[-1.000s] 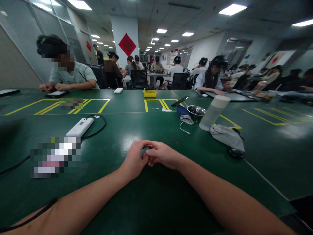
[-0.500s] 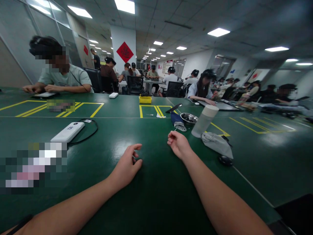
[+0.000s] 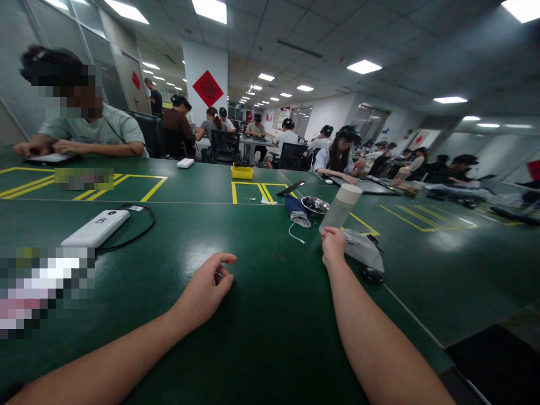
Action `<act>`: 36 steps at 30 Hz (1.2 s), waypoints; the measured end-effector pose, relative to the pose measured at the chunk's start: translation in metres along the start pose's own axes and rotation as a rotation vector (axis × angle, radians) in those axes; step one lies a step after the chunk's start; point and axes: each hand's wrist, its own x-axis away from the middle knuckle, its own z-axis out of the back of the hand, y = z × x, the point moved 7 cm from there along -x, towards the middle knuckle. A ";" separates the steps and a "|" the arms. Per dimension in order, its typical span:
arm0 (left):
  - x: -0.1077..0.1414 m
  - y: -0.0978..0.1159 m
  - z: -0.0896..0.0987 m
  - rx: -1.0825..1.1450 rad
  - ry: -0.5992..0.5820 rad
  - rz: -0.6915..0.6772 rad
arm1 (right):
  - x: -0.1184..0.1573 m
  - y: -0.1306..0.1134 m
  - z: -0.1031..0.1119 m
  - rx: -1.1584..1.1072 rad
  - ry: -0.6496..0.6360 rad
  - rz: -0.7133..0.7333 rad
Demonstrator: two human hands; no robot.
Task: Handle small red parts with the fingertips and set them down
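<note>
My left hand (image 3: 210,287) rests over the green table (image 3: 270,315) with its fingers loosely curved and the thumb apart, holding nothing. Further right, my right hand (image 3: 334,246) has its fingers curled in. It is at the base of a tall translucent bottle (image 3: 337,209) with a pale lid, and it overlaps the left end of a grey cloth pouch (image 3: 363,252). What those fingers hold, if anything, is hidden. To the left of this hand lies a white cable (image 3: 296,235), beside a blue and grey pouch (image 3: 297,211).
A metal bowl (image 3: 315,206) with dark items sits behind the pouches. A black mouse (image 3: 373,275) lies near the right seam. On the left is a white power bank (image 3: 97,228) with a black cable. A yellow box (image 3: 242,171) stands farther back. Co-workers sit across the table.
My right hand has moved right, from beside the blue and grey pouch to the bottle's base. The white cable now shows on the table. The view has turned slightly right.
</note>
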 end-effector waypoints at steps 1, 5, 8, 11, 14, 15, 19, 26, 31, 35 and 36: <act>0.000 0.000 0.000 -0.002 -0.003 0.000 | -0.001 0.000 0.002 0.011 0.030 0.010; 0.000 0.000 -0.001 -0.010 -0.018 -0.009 | -0.005 0.001 0.007 0.011 0.107 0.029; 0.000 0.000 -0.001 -0.023 -0.024 -0.015 | -0.007 0.002 0.009 -0.016 0.137 0.029; 0.000 -0.002 -0.001 -0.030 -0.026 -0.016 | -0.009 0.002 0.011 -0.060 0.158 0.028; 0.000 -0.002 -0.001 -0.027 -0.033 -0.026 | -0.010 0.003 0.011 -0.103 0.163 0.011; 0.000 -0.001 -0.001 -0.024 -0.034 -0.033 | -0.011 0.004 0.011 -0.116 0.162 0.001; 0.001 0.002 -0.001 -0.018 -0.042 -0.034 | -0.010 0.005 0.009 -0.147 0.140 -0.046; 0.001 0.001 -0.001 -0.013 -0.052 0.007 | 0.000 0.000 0.007 -0.102 0.102 -0.105; 0.001 0.003 -0.001 0.007 -0.061 0.009 | 0.018 -0.009 -0.005 -0.065 0.008 -0.139; 0.000 0.002 -0.001 0.019 -0.049 -0.009 | 0.055 -0.017 -0.040 -0.100 -0.183 -0.181; -0.001 0.001 0.000 0.025 -0.047 -0.012 | 0.069 -0.020 -0.052 -0.113 -0.247 -0.187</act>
